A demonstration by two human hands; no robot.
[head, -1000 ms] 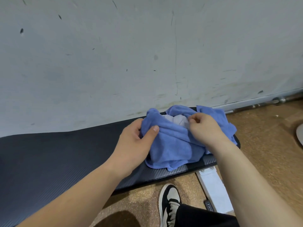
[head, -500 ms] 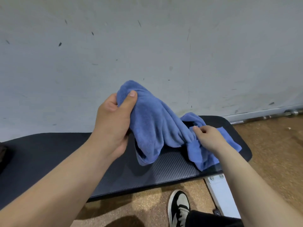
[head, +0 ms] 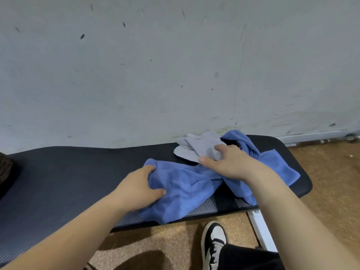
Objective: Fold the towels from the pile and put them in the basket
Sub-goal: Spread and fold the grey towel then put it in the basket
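Note:
A blue towel [head: 185, 190] lies crumpled on the black padded bench [head: 68, 172], near its front edge. My left hand [head: 144, 186] grips the towel's left end, fingers bunched in the cloth. A second blue towel [head: 272, 162] trails over the bench's right end. A light grey towel [head: 198, 147] lies against the wall behind them. My right hand [head: 228, 162] rests on the grey towel's near edge, fingers curled on it, with the palm over blue cloth. The basket is not in view.
A scuffed white wall [head: 175, 65] rises right behind the bench. A dark object [head: 5, 168] shows at the far left edge. Below are a brown floor [head: 331, 182], my black-and-white shoe [head: 213, 240] and the bench's white leg [head: 261, 230].
My left hand has lowered the lifted blue towel onto the bench and spread it to the left. My right hand has moved from the blue cloth up to the grey towel, which now shows.

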